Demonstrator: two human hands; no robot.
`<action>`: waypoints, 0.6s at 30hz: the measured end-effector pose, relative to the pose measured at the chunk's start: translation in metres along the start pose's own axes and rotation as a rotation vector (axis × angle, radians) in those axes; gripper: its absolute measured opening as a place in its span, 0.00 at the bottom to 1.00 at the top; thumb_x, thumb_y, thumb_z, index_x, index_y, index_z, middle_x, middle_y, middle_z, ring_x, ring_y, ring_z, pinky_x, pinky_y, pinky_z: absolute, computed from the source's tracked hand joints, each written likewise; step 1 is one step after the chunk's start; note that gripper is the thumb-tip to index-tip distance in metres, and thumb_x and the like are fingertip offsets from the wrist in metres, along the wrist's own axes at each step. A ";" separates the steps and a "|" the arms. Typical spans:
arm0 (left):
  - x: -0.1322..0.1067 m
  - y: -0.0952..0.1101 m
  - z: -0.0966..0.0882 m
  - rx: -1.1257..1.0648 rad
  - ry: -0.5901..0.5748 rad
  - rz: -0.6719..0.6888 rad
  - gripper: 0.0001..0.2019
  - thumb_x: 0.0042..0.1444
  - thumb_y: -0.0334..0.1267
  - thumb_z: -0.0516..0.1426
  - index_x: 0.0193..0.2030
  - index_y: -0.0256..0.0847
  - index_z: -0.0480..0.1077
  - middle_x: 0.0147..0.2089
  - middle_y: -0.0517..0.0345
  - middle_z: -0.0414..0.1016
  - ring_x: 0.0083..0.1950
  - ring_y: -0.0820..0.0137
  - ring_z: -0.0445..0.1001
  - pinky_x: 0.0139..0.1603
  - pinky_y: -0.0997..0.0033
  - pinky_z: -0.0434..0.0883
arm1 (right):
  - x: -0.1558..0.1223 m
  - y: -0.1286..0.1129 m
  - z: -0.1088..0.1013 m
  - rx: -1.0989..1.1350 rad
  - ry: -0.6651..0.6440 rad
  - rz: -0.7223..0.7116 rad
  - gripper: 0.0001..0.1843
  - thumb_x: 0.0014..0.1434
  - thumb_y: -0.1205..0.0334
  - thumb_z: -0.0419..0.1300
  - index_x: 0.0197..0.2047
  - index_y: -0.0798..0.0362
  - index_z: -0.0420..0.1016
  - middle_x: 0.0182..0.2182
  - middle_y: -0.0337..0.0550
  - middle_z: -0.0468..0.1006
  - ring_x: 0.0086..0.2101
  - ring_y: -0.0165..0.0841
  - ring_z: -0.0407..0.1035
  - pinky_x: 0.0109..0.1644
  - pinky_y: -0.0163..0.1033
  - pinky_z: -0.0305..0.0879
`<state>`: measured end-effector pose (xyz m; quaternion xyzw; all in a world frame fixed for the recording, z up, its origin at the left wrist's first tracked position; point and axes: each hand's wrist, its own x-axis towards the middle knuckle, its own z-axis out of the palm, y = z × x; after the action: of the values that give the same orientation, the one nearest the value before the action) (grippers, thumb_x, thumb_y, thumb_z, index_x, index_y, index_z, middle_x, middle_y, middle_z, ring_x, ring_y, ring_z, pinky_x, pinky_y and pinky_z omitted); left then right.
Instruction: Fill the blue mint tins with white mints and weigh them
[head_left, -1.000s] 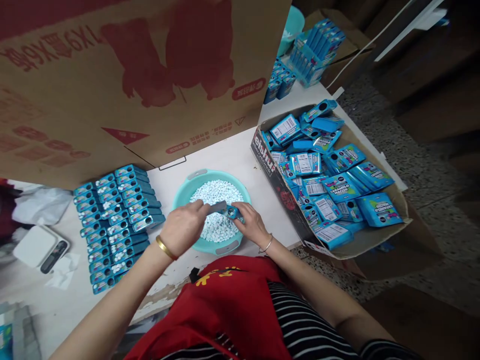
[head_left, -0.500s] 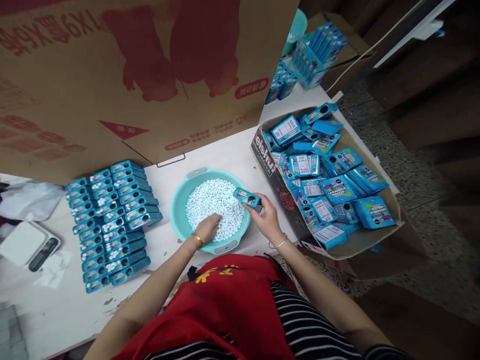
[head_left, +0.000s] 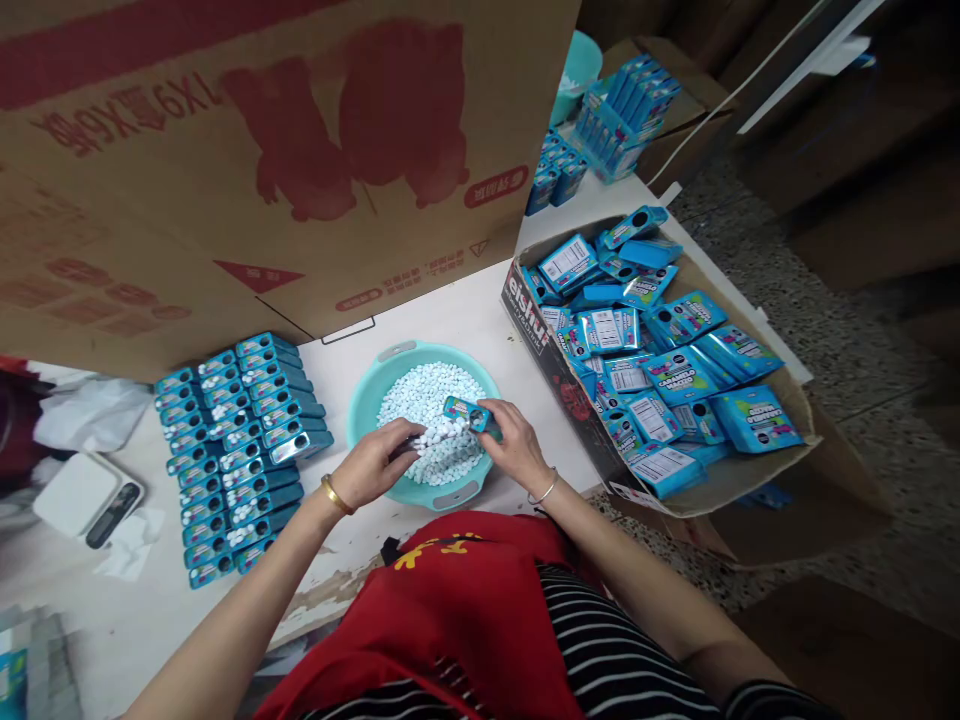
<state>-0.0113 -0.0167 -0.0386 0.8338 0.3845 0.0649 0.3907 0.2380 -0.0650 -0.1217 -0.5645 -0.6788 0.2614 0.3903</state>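
Taking the turquoise bowl [head_left: 363, 408] as the dial's centre, a white scale [head_left: 79, 497] sits on the bench [head_left: 454, 322] near nine o'clock. Closer in, also at nine, three columns of blue boxes [head_left: 240, 455] stand with their holes upward; some holes show white, others look dark. A big cardboard box [head_left: 390, 110] walls off ten to twelve o'clock.

Between eight and nine, the left hand [head_left: 371, 465] has its fingers pinched together on a scoop-like tool [head_left: 414, 440], mostly hidden beneath heaped white pieces [head_left: 444, 432]. The bowl holds plenty more of these. Above them, towards two o'clock, is the held box [head_left: 463, 411], its hole right by the heap; the right hand [head_left: 516, 445], at three, grips it firmly between thumb and fingers.

Between two and three, a low carton [head_left: 561, 378] is piled with jumbled boxes [head_left: 679, 375]. Judging by this, the held box is in mid-fill, the standing columns look at least partly done, and the carton's many seem left over, though their fill cannot be told.
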 end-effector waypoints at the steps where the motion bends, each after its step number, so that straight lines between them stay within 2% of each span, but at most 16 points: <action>1: 0.003 0.009 -0.008 0.074 -0.033 -0.018 0.12 0.63 0.37 0.50 0.51 0.39 0.66 0.45 0.51 0.73 0.46 0.67 0.73 0.48 0.66 0.70 | 0.000 -0.002 0.004 -0.003 -0.017 -0.032 0.21 0.57 0.69 0.55 0.55 0.52 0.67 0.49 0.51 0.75 0.50 0.43 0.68 0.56 0.50 0.66; 5: 0.015 0.046 -0.028 0.403 -0.198 -0.155 0.12 0.60 0.32 0.50 0.49 0.39 0.68 0.44 0.50 0.74 0.44 0.65 0.74 0.43 0.66 0.71 | -0.001 -0.009 0.017 0.004 -0.057 -0.111 0.23 0.56 0.71 0.54 0.55 0.54 0.67 0.49 0.51 0.75 0.50 0.43 0.68 0.56 0.50 0.67; 8: 0.023 0.073 -0.033 0.613 -0.304 -0.272 0.13 0.59 0.29 0.48 0.49 0.37 0.68 0.42 0.48 0.74 0.40 0.62 0.75 0.37 0.65 0.71 | -0.001 -0.013 0.022 0.013 -0.069 -0.125 0.24 0.55 0.72 0.54 0.56 0.53 0.66 0.48 0.50 0.75 0.50 0.43 0.68 0.55 0.50 0.68; 11: 0.029 0.094 -0.034 0.742 -0.362 -0.292 0.15 0.60 0.25 0.45 0.49 0.36 0.67 0.40 0.48 0.74 0.39 0.61 0.76 0.34 0.65 0.70 | -0.002 -0.014 0.026 0.038 -0.083 -0.112 0.24 0.56 0.72 0.54 0.56 0.52 0.66 0.48 0.50 0.75 0.50 0.42 0.68 0.55 0.50 0.68; 14: 0.029 0.102 -0.040 0.779 -0.385 -0.240 0.15 0.59 0.23 0.45 0.46 0.36 0.68 0.39 0.48 0.73 0.41 0.62 0.75 0.36 0.66 0.71 | -0.004 -0.012 0.029 0.071 -0.074 -0.084 0.22 0.58 0.70 0.55 0.56 0.52 0.66 0.48 0.50 0.75 0.50 0.42 0.68 0.55 0.50 0.68; 18: 0.019 0.086 -0.051 0.685 -0.309 -0.213 0.11 0.60 0.27 0.48 0.44 0.38 0.68 0.40 0.51 0.72 0.41 0.63 0.74 0.37 0.65 0.72 | -0.006 -0.009 0.028 0.153 -0.058 -0.048 0.19 0.61 0.64 0.57 0.55 0.51 0.66 0.48 0.51 0.75 0.50 0.41 0.69 0.55 0.49 0.67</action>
<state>0.0324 -0.0068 0.0535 0.8713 0.4050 -0.2346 0.1477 0.2106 -0.0706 -0.1315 -0.5090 -0.6810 0.3192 0.4186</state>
